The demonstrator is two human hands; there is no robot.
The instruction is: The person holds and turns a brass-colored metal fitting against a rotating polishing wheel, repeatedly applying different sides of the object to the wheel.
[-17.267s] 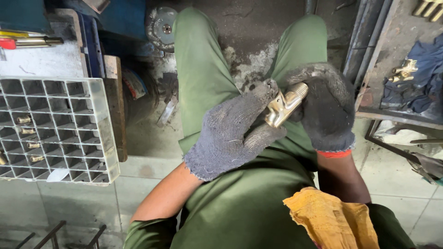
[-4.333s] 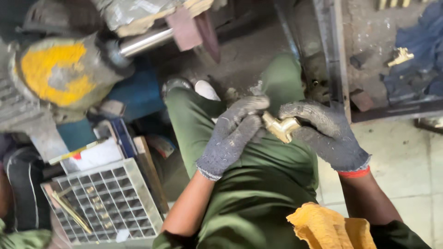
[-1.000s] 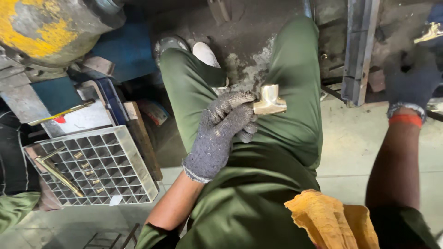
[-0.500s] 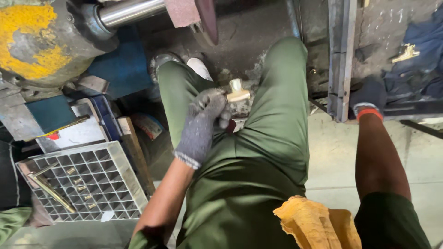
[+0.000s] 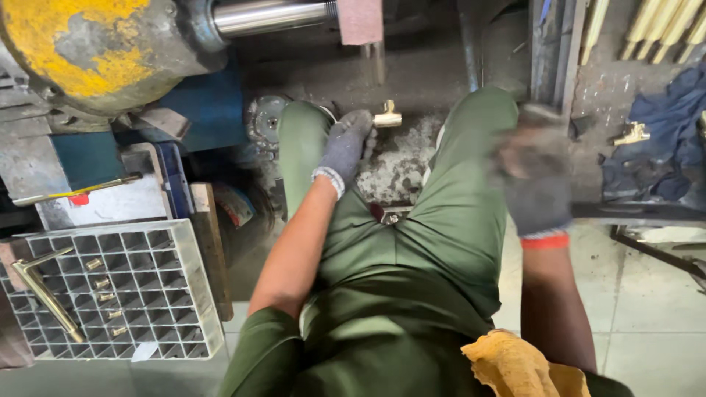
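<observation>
My left hand (image 5: 349, 145), in a grey knit glove, is stretched forward over my left knee and grips a small brass fitting (image 5: 387, 117) at its fingertips, held out toward the machine's steel shaft (image 5: 268, 15). My right hand (image 5: 535, 180), in a dark glove with a red cuff, hovers blurred above my right thigh; I see nothing in it, and its fingers are too smeared to read. I sit in green trousers (image 5: 412, 279).
A yellow motor housing (image 5: 81, 44) is at top left. A grey compartment tray (image 5: 110, 294) with several small brass pieces and a long brass bar (image 5: 44, 294) lies at left. Brass rods (image 5: 654, 29), a blue cloth (image 5: 662, 140), another brass fitting (image 5: 632, 134) are at right. A yellow rag (image 5: 515, 367) rests on my lap.
My left hand has pushed the brass fitting farther forward toward the machine. My right hand has come back from the right-hand bench and now hovers over my right thigh.
</observation>
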